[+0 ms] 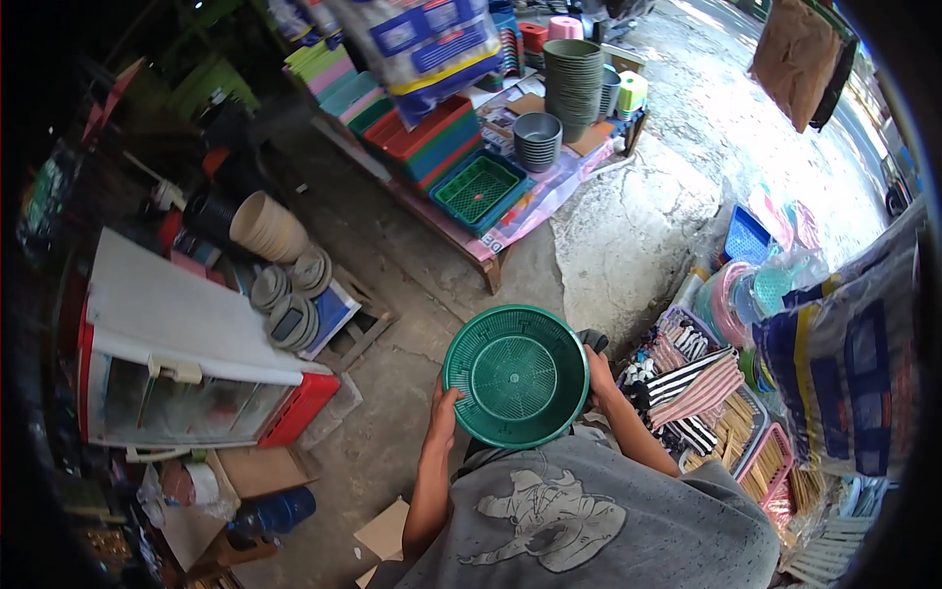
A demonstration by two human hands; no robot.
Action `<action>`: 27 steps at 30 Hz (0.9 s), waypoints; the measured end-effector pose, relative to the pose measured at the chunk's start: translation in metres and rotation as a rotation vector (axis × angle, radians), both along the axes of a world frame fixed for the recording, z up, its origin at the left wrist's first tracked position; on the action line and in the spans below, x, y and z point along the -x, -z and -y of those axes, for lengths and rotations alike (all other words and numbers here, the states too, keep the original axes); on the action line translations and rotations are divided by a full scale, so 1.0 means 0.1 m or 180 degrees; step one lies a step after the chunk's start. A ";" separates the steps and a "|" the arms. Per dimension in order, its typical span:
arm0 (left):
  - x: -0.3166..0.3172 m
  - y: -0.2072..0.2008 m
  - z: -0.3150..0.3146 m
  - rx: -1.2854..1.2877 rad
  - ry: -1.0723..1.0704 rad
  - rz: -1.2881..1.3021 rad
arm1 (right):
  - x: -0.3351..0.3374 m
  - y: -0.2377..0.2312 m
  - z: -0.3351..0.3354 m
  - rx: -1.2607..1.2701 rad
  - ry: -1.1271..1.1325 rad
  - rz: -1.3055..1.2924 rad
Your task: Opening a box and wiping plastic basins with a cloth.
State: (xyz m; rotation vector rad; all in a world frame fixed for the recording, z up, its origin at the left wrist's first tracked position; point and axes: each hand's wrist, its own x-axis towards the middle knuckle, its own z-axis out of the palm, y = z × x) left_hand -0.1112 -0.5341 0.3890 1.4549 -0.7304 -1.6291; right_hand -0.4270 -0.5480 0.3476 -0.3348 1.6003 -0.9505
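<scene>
A round green plastic colander [514,377] with slotted patterns in its base and wall is held in front of my body, its open top facing up. Nothing lies inside it. My left hand [444,412] grips the left rim, thumb over the edge. On the other side my right hand [599,375] holds the right rim, its fingers partly hidden behind the wall. A dark grey bundle, perhaps cloth [593,340], shows at my right hand; whether the hand holds it too, I cannot tell.
Ahead stands a low table [481,257] with stacked baskets [417,133] and grey pots [573,83]. To my left is a white-and-red display cooler [186,334] near beige pots [267,228]. Striped rags [692,388] and a pink basket [770,459] crowd my right. Wrapped bags hang overhead.
</scene>
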 end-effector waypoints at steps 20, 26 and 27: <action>1.41 0.29 3.50 0.0602 0.2266 0.0200 | 0.87 0.19 1.52 0.0181 0.1832 -0.0406; 1.85 0.34 4.09 0.0483 0.2536 0.0346 | 0.99 0.49 1.79 -0.0096 0.2431 -0.0073; 1.92 0.37 4.20 0.0495 0.2602 0.0423 | 1.03 0.48 1.87 -0.0021 0.2429 -0.0047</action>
